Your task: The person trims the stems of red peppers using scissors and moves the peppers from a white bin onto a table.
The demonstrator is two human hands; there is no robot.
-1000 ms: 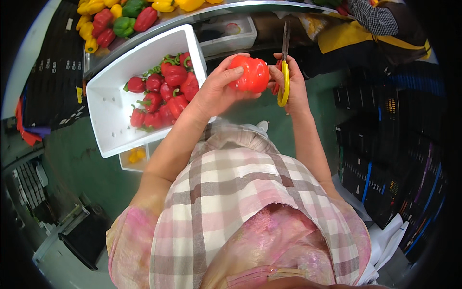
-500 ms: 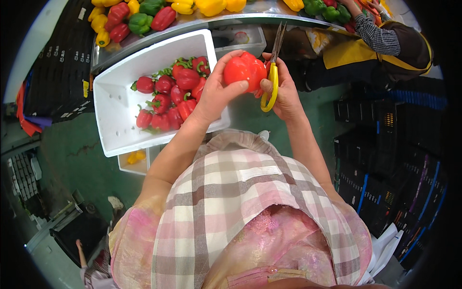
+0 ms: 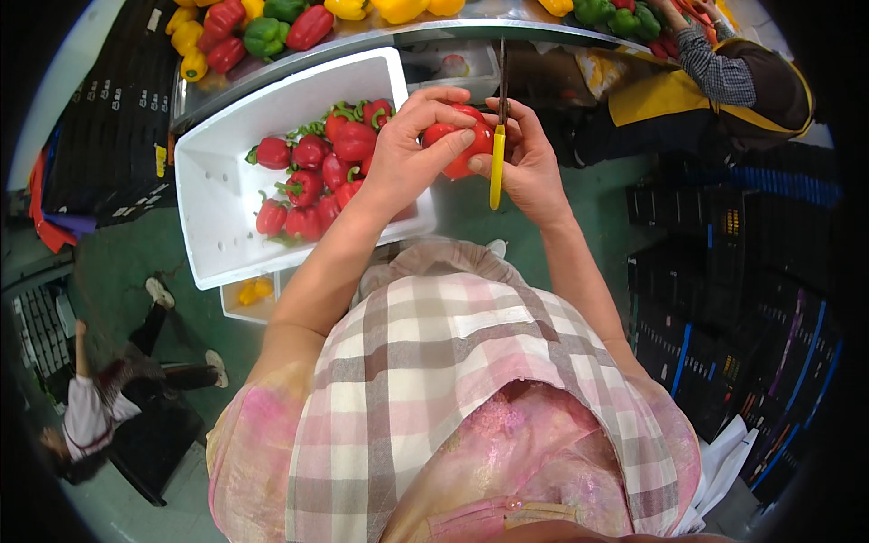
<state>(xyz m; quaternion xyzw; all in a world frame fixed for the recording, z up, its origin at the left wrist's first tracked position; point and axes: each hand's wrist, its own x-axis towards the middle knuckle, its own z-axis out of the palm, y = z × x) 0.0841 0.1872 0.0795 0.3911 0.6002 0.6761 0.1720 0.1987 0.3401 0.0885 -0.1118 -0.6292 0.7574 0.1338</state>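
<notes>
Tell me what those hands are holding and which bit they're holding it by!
The left hand holds a red pepper around its left side. The right hand holds scissors by their yellow handle.

Behind the bare left hand [image 3: 412, 136] and right hand [image 3: 536, 172], a checked apron [image 3: 398, 398] in white, pink and greyish brown covers a shiny pink-and-cream shirt [image 3: 552, 466]. Loose sleeves [image 3: 249, 452] end well short of the hands; nearer them, a white strip [image 3: 491, 322] crosses the apron.
</notes>
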